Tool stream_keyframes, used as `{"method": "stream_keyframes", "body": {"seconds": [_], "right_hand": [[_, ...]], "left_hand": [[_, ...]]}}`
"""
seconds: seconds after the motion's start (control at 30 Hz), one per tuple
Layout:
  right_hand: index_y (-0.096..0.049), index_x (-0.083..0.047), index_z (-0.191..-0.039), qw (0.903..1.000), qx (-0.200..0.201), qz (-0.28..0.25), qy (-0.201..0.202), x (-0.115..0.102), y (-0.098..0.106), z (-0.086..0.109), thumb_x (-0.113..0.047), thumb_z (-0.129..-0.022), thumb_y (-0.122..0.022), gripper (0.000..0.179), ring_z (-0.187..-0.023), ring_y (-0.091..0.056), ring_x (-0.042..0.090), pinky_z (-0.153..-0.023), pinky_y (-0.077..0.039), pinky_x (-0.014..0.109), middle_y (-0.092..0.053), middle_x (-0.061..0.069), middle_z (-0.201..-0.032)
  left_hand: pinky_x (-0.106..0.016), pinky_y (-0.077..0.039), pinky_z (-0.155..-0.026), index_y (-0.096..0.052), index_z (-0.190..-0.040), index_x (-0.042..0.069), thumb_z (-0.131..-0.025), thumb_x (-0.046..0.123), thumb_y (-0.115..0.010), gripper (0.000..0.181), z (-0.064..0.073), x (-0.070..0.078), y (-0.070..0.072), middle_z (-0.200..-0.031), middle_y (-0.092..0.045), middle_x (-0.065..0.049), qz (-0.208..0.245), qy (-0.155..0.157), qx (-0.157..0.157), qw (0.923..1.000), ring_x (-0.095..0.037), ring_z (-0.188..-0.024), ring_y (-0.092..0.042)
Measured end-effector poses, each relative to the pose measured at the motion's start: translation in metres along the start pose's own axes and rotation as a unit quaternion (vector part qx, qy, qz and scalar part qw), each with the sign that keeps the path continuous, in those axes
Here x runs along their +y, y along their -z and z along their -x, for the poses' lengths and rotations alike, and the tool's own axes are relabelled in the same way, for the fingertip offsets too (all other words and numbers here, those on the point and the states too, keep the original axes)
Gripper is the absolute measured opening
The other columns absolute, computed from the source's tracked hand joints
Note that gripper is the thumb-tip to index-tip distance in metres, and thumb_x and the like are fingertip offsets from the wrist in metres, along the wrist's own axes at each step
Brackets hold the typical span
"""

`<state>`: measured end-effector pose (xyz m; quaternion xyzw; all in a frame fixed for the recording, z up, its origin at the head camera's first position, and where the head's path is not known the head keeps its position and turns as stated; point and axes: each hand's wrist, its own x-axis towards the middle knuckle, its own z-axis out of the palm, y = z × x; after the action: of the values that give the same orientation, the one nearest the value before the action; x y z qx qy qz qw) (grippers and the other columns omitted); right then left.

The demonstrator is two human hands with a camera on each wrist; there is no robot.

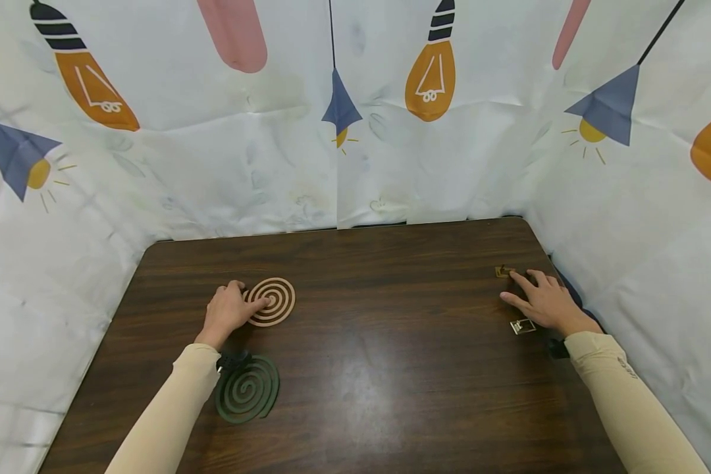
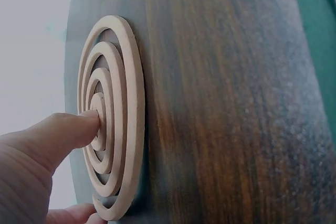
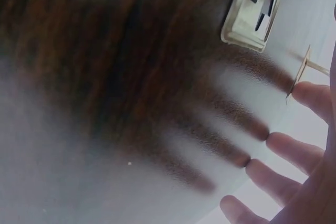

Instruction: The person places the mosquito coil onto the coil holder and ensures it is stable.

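A tan mosquito coil [image 1: 282,309] is at the left of the table. My left hand [image 1: 228,311] grips it, the thumb on its inner turns and other fingertips at its edge; in the left wrist view part of those fingers is hidden behind the coil [image 2: 135,129]. Near the left wrist lies a green mosquito coil [image 1: 247,388]. At the right, my right hand [image 1: 542,301] spreads its fingers, with the index fingertip touching a small brass-coloured metal stand [image 1: 501,271]. Another metal stand [image 1: 523,326] lies nearer, beside the thumb; its cut-out plate [image 3: 247,30] shows in the right wrist view.
The dark wood table [image 1: 379,342] has white printed sheets [image 1: 284,171] hanging along its back and sides. A stretch of table separates the coils from the metal stands.
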<state>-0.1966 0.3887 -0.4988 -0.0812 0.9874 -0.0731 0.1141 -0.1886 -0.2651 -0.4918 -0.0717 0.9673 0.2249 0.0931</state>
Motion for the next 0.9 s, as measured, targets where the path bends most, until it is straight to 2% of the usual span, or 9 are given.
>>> {"method": "stream_keyframes", "body": {"seconds": [0.43,0.6,0.77,0.9], "right_hand": [[-0.031,-0.005,-0.161,0.9998,-0.015,0.007,0.008,-0.007,0.005,-0.001,-0.068,-0.101,-0.048,0.088,-0.136,-0.033,0.066,-0.101,-0.036,0.082,-0.028,0.04,-0.156],[-0.033,-0.005,-0.16,0.9998,-0.014,0.01,0.012,-0.013,0.008,-0.003,-0.066,-0.101,-0.051,0.087,-0.136,-0.034,0.066,-0.098,-0.039,0.081,-0.03,0.04,-0.155],[-0.033,-0.004,-0.16,0.9996,-0.018,0.014,0.014,-0.017,0.009,-0.003,-0.065,-0.101,-0.052,0.086,-0.135,-0.035,0.066,-0.096,-0.041,0.08,-0.031,0.04,-0.154],[-0.034,-0.003,-0.16,0.9996,-0.016,0.017,0.016,-0.019,0.009,-0.003,-0.063,-0.101,-0.053,0.086,-0.135,-0.035,0.067,-0.096,-0.043,0.078,-0.031,0.041,-0.154]], "left_hand": [[-0.068,-0.044,-0.098,-0.053,-0.141,-0.01,-0.095,0.045,-0.07,0.074,0.0,-0.001,0.002,-0.134,-0.053,-0.037,0.015,-0.002,0.009,0.9998,-0.051,-0.122,-0.05],[-0.065,-0.045,-0.093,-0.057,-0.133,-0.009,-0.094,0.043,-0.072,0.067,0.003,-0.004,0.004,-0.128,-0.054,-0.034,0.029,-0.003,0.02,0.9994,-0.046,-0.111,-0.052],[-0.053,-0.049,-0.081,-0.058,-0.126,-0.007,-0.093,0.044,-0.074,0.063,0.006,-0.004,0.004,-0.118,-0.056,-0.029,0.036,0.0,0.016,0.9992,-0.038,-0.096,-0.055],[-0.048,-0.05,-0.076,-0.057,-0.125,-0.006,-0.093,0.045,-0.075,0.063,0.007,-0.002,0.003,-0.114,-0.058,-0.027,0.037,-0.002,0.014,0.9992,-0.035,-0.091,-0.057]]}}
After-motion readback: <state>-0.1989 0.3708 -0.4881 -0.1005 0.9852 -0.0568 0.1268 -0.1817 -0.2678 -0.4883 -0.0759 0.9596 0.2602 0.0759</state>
